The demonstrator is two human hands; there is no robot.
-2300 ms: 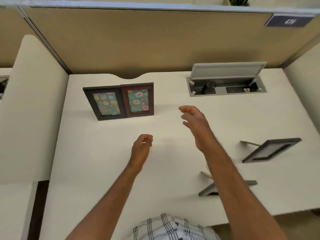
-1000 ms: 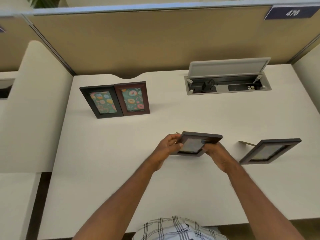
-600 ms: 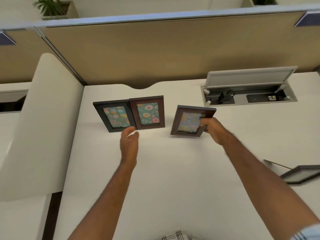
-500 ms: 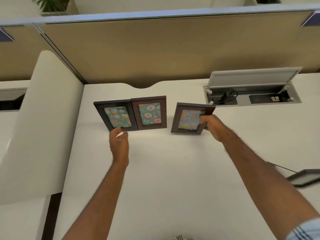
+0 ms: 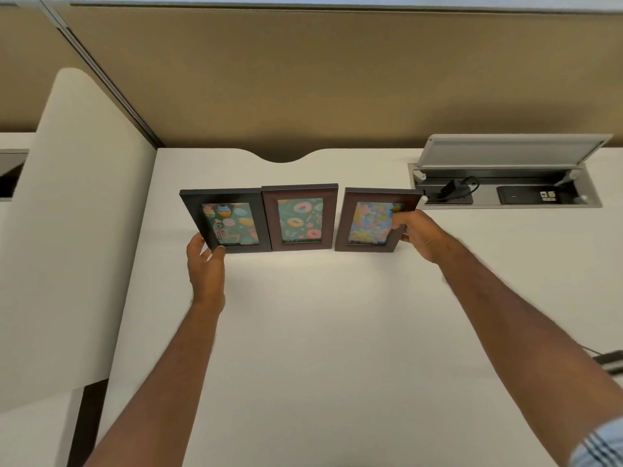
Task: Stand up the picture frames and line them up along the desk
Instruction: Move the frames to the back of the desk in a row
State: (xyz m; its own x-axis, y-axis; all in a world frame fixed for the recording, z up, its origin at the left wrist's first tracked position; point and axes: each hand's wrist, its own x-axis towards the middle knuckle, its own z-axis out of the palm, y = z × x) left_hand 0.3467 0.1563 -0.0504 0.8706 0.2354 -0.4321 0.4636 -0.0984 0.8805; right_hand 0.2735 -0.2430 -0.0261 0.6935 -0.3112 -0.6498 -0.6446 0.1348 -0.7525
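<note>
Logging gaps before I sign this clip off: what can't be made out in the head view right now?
- Fourth frame: cut off by the right edge and the right arm; only a dark corner shows.
- Frame stands: hidden behind the three upright frames.
- Right hand grip: its thumb covers part of the right frame.
- Left frame: lower left corner covered by the left hand.
- Cable box sockets: too small.

Matt white laminate desk (image 5: 337, 332); dark wood-look frames (image 5: 300, 190), glossy fronts; fabric-like partition (image 5: 337, 79); brushed-metal cable box (image 5: 505, 205).
</note>
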